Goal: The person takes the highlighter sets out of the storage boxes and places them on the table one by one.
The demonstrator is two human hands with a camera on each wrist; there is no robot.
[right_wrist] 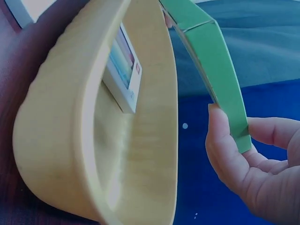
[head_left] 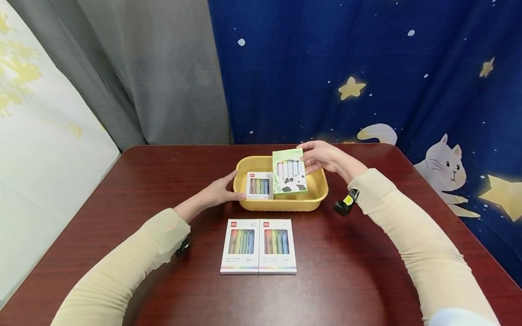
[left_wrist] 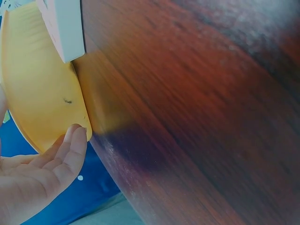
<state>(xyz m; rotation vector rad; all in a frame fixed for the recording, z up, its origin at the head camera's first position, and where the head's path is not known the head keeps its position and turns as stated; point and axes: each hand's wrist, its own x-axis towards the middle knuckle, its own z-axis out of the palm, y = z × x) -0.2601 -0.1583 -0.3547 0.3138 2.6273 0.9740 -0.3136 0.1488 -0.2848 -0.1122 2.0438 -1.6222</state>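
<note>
The worktop [head_left: 338, 271] carries a yellow basket [head_left: 281, 205], whose long axis runs left to right across the person's front. The left hand [head_left: 218, 191] grips the basket's left end, partly closed, thumb over the near rim and fingers against the outer wall. The right hand [head_left: 320, 156] pinches the green box [head_left: 290, 172] by its right edge, thumb and fingers on opposite faces.

Key relation: the green box lies immediately left of the right hand, above the basket's interior; its long axis runs far to near, slightly tilted. The right hand is the nearer. Contact with the small white box [head_left: 259, 186] in the basket's left half cannot be determined.

The left white box [head_left: 239, 246] and right white box [head_left: 277, 246] lie side by side, touching, in front of the basket.

Labelling: the white boxes bear a red square logo, apparently "deli"; the print below their windows is too blurred to certify. The green box's top lettering is illegible.
</note>
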